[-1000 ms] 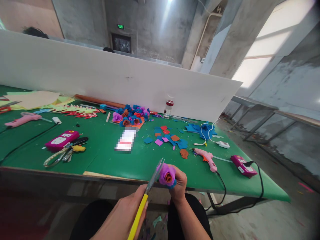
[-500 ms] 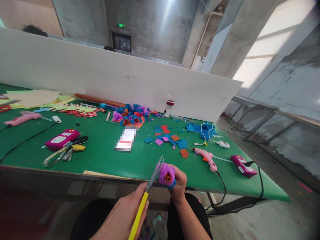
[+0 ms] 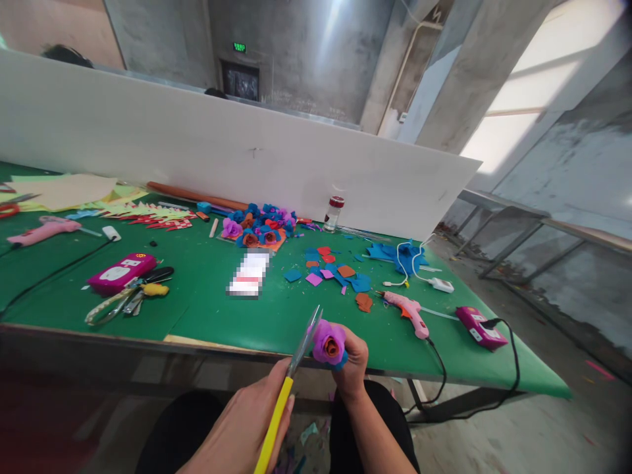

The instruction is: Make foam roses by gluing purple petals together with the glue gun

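Observation:
My left hand [image 3: 247,418] is closed around scissors [image 3: 276,419] with yellow handles; the metal blades point up and away, close together. Their tips lie against the left side of a paper flower [image 3: 329,342], which has purple outer petals, a brown centre and blue at its lower edge. Behind the bloom, my right hand [image 3: 354,362] grips the flower, fingers partly hidden by it. Both hands are just in front of the table edge. Beyond them lie loose petal cutouts [image 3: 346,271] in blue, purple, red and brown.
On the green table [image 3: 207,316] a pink glue gun [image 3: 409,309] lies right, its cord running to a magenta power box [image 3: 481,327]. Finished paper flowers [image 3: 266,224] are heaped at the back. A lidded jar [image 3: 333,214] stands by the white partition [image 3: 197,145]. Keys [image 3: 135,299] lie left.
The scissor blades have drawn closer together at the flower's left edge. Both hands stay in almost the same place.

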{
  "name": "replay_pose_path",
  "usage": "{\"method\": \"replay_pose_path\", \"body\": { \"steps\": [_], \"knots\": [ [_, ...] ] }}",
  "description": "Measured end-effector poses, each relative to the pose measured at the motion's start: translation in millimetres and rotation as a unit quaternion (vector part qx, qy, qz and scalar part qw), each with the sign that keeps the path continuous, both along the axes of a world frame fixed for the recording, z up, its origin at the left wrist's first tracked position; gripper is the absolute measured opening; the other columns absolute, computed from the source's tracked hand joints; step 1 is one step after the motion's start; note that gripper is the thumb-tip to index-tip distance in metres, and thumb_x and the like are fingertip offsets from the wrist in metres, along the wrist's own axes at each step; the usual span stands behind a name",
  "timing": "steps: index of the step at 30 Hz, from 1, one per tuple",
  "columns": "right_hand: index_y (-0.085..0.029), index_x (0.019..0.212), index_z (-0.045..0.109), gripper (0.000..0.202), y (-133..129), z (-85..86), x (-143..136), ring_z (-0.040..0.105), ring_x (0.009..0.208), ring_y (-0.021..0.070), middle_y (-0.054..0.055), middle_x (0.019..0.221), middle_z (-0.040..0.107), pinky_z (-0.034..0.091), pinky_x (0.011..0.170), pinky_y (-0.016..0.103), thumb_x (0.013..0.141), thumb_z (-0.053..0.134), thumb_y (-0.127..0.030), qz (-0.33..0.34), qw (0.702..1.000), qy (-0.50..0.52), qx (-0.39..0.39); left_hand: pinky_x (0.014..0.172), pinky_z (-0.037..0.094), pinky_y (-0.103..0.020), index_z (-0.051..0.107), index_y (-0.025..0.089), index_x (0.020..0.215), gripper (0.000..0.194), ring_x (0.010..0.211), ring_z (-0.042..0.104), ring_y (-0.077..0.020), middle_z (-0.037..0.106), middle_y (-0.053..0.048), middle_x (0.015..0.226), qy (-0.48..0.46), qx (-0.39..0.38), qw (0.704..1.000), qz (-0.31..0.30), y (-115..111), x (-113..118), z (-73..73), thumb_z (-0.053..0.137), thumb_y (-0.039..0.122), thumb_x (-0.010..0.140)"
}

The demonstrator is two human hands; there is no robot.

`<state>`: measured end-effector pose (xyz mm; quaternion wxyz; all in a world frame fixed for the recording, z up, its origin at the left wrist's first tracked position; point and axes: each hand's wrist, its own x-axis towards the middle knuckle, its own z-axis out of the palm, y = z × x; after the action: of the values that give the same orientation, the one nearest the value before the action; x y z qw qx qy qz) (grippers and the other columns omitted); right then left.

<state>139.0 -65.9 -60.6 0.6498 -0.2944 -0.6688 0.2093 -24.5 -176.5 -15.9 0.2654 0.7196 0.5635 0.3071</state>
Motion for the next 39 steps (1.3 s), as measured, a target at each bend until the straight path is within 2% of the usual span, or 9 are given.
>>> {"method": "replay_pose_path", "body": {
  "steps": [11, 17, 22, 28, 31, 35, 39],
  "knots": [
    [-0.021, 0.083, 0.076, 0.012, -1.3, 3.5, -1.4, 0.071, 0.066, 0.0201, 0.003, 0.077, 0.076, 0.055, 0.061, 0.027, 0.078, 0.065, -0.022, 0.009, 1.000, 0.010, -0.002, 0.052, 0.043, -0.018, 0.053, 0.022, 0.117, 0.028, 0.050, 0.055, -0.0117, 0.059, 0.001, 0.065, -0.012, 0.027, 1.000, 0.007, -0.1, 1.1, 3.4, 0.046, 0.029, 0.090],
    [-0.020, 0.081, 0.076, 0.013, -1.3, 3.1, -1.7, 0.070, 0.065, 0.0202, 0.004, 0.077, 0.076, 0.055, 0.060, 0.028, 0.079, 0.065, -0.027, 0.006, 1.000, -0.005, -0.013, 0.054, 0.043, -0.019, 0.052, 0.023, 0.116, 0.027, 0.055, 0.058, -0.0125, 0.059, 0.001, 0.067, 0.027, 0.044, 0.998, 0.029, 2.5, 0.9, -5.5, 0.043, 0.029, 0.092],
    [-0.020, 0.079, 0.076, 0.012, -1.2, 4.5, -1.7, 0.070, 0.064, 0.0199, 0.004, 0.075, 0.076, 0.056, 0.059, 0.027, 0.078, 0.065, -0.025, 0.004, 1.000, -0.003, 0.000, 0.047, 0.037, -0.017, 0.050, 0.022, 0.118, 0.029, 0.048, 0.052, -0.0102, 0.052, 0.004, 0.062, 0.043, 0.052, 0.997, 0.046, 3.0, 2.7, -10.8, 0.043, 0.028, 0.091],
    [-0.020, 0.078, 0.075, 0.013, 0.0, 2.2, -0.8, 0.071, 0.065, 0.0208, 0.005, 0.078, 0.076, 0.056, 0.060, 0.028, 0.077, 0.063, -0.022, 0.001, 1.000, -0.010, 0.000, 0.046, 0.039, -0.016, 0.054, 0.023, 0.111, 0.028, 0.047, 0.051, -0.0096, 0.050, 0.004, 0.061, -0.057, 0.027, 0.995, 0.078, 2.1, 7.9, -23.7, 0.046, 0.039, 0.089],
    [-0.020, 0.078, 0.075, 0.012, 0.1, 1.6, -0.8, 0.071, 0.066, 0.0203, 0.004, 0.077, 0.076, 0.056, 0.061, 0.028, 0.077, 0.064, -0.021, 0.008, 1.000, -0.002, 0.004, 0.043, 0.038, -0.017, 0.057, 0.023, 0.105, 0.027, 0.044, 0.050, -0.0103, 0.049, 0.005, 0.056, -0.087, -0.009, 0.992, 0.093, 0.6, 8.2, -28.9, 0.045, 0.042, 0.090],
    [-0.020, 0.077, 0.075, 0.011, 0.2, 1.1, -0.4, 0.070, 0.064, 0.0204, 0.004, 0.074, 0.075, 0.056, 0.060, 0.028, 0.078, 0.064, -0.022, 0.004, 1.000, -0.006, 0.001, 0.041, 0.037, -0.018, 0.060, 0.022, 0.098, 0.028, 0.042, 0.050, -0.0112, 0.049, 0.004, 0.053, -0.115, -0.060, 0.987, 0.094, 0.4, 8.1, -32.0, 0.042, 0.042, 0.091],
    [-0.020, 0.076, 0.075, 0.014, 0.8, -0.1, 0.4, 0.069, 0.062, 0.0204, 0.004, 0.072, 0.074, 0.055, 0.059, 0.028, 0.078, 0.062, -0.026, -0.009, 1.000, -0.018, -0.007, 0.041, 0.037, -0.019, 0.059, 0.022, 0.102, 0.028, 0.043, 0.050, -0.0117, 0.051, 0.003, 0.054, -0.119, -0.054, 0.987, 0.099, 1.5, 8.6, -32.5, 0.042, 0.041, 0.091]
  ]
}}
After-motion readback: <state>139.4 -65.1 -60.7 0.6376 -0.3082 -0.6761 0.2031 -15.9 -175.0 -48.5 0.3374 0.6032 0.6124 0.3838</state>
